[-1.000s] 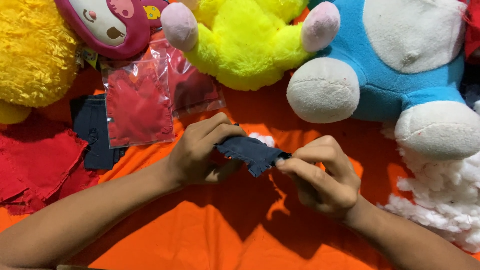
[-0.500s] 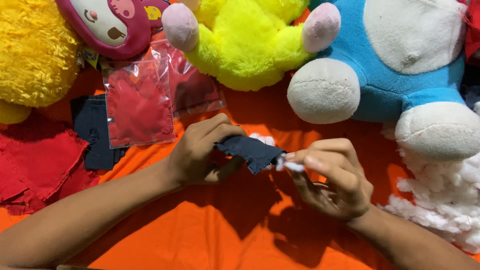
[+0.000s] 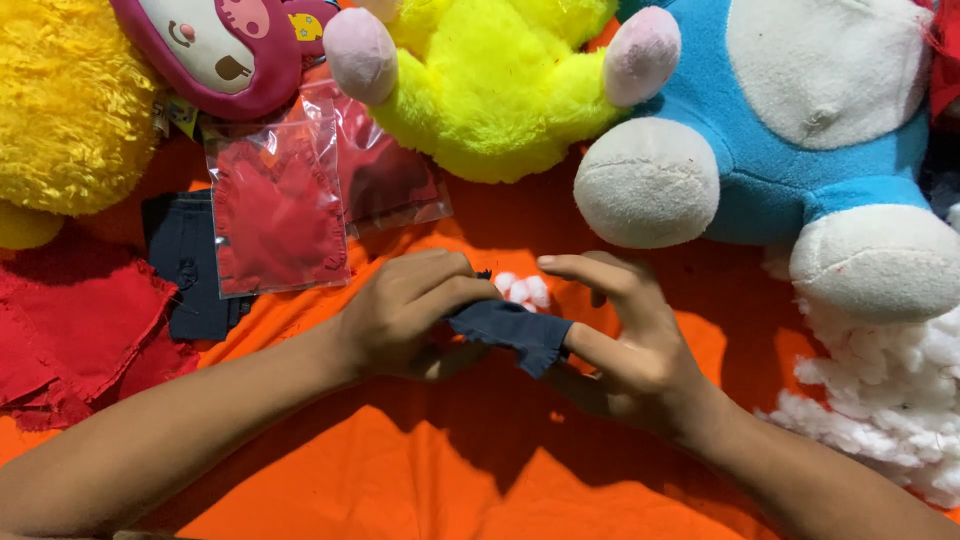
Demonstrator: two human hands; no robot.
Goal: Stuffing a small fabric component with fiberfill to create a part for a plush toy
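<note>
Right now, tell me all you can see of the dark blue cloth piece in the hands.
The cloth piece is small, dark navy, woven-looking, with frayed edges. It is held above the orange cloth, roughly level. The left hand pinches its left end; the right hand touches its right end with a finger. White stuffing shows just behind it.

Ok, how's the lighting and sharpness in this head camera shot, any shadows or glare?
Head view: mostly sharp and evenly lit; the hands cast soft shadows on the orange cloth; mild glare on the plastic bags; the white stuffing looks slightly overexposed.
</note>
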